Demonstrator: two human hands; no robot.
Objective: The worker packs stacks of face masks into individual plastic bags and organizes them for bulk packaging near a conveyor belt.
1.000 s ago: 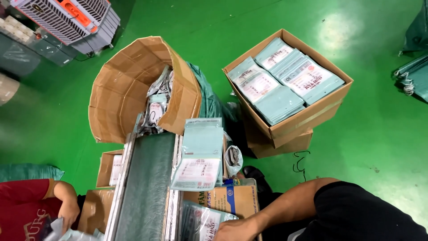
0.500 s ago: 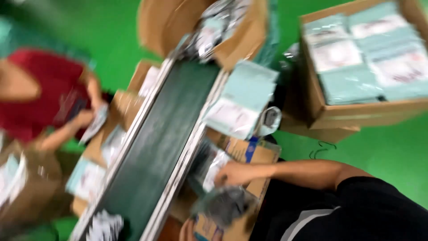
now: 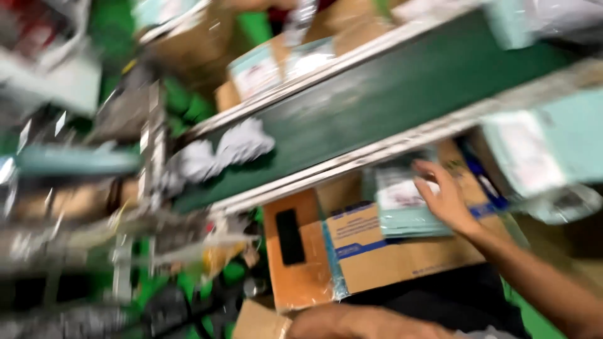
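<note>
The picture is motion-blurred. My right hand (image 3: 447, 199) lies with spread fingers on a teal mailer package (image 3: 402, 207) in a cardboard box (image 3: 377, 254) just below the dark green conveyor belt (image 3: 377, 103). It is flat on the package, not closed around it. At the bottom edge is my left hand (image 3: 336, 323), only partly visible, and I cannot make out its fingers. A larger teal package with a white label (image 3: 543, 147) rests on the belt's near rail, to the right of my right hand.
Crumpled white bags (image 3: 220, 150) lie on the belt at the left. A black flat object (image 3: 290, 235) sits on an orange cardboard flap. More boxes with teal packages (image 3: 264, 69) stand beyond the belt. Blurred metal framework (image 3: 125, 207) fills the left, over green floor.
The view has swung left and tilted, so the belt now runs diagonally. My right hand has moved up from the box edge onto the teal packages. The person in red has left the picture.
</note>
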